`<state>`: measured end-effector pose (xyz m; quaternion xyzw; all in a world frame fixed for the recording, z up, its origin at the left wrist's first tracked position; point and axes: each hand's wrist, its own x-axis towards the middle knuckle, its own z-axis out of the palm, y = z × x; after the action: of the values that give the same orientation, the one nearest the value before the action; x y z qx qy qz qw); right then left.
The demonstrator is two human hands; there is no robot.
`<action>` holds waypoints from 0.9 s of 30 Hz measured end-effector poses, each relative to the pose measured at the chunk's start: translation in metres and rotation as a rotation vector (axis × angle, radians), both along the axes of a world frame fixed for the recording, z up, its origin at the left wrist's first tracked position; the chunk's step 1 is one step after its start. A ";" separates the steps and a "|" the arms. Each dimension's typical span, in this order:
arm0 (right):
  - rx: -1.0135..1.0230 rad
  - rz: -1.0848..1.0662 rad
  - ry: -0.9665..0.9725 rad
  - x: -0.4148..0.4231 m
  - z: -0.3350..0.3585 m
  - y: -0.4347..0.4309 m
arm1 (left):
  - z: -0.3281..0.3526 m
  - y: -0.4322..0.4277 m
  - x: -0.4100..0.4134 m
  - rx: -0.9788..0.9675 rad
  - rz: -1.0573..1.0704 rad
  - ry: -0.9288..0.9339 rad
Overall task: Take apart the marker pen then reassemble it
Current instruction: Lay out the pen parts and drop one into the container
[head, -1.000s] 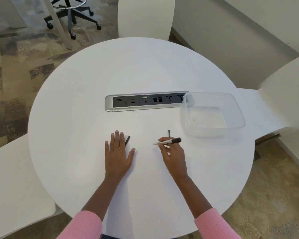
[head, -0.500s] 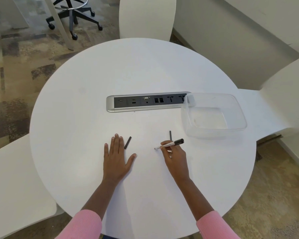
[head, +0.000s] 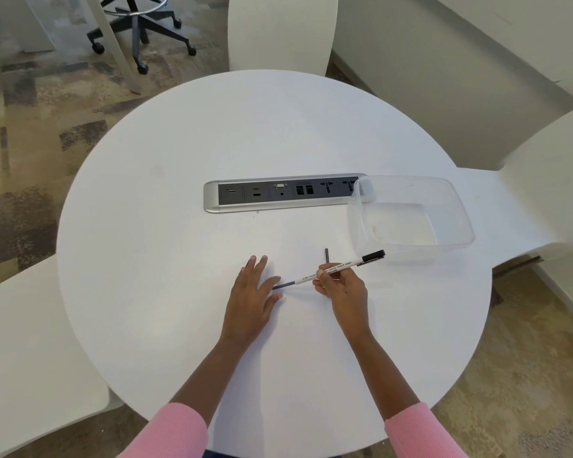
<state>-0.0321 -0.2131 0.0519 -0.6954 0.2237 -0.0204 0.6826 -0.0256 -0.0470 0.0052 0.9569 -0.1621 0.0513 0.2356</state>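
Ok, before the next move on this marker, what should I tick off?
1. Right hand grip on white marker barrel: ok.
2. Dark ink rod sticking out of the barrel's left end: ok.
3. Left hand holding that rod: cannot tell, its thumb lies by the tip.
4. Thin black stick lying free on round white table: ok.
5. Small black piece reachable: cannot tell, mostly hidden under left fingers.

Right hand (head: 343,285) grips marker pen (head: 331,270) above worktop (head: 179,226); left hand (head: 250,292) pinches its dark insert (head: 283,284).
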 end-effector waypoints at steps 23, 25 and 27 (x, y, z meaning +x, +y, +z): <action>-0.936 0.530 0.229 0.018 0.010 0.008 | 0.006 0.005 -0.006 -0.013 0.220 0.053; -0.967 0.558 0.273 0.020 0.006 0.011 | 0.007 0.008 -0.006 -0.025 0.260 0.044; -0.974 0.576 0.300 0.022 0.002 0.013 | 0.007 0.013 -0.006 -0.026 0.307 0.032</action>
<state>-0.0097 -0.2001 0.0543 -0.9570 0.0848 0.1644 0.2233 -0.0311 -0.0338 0.0126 0.9680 -0.0097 0.0736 0.2399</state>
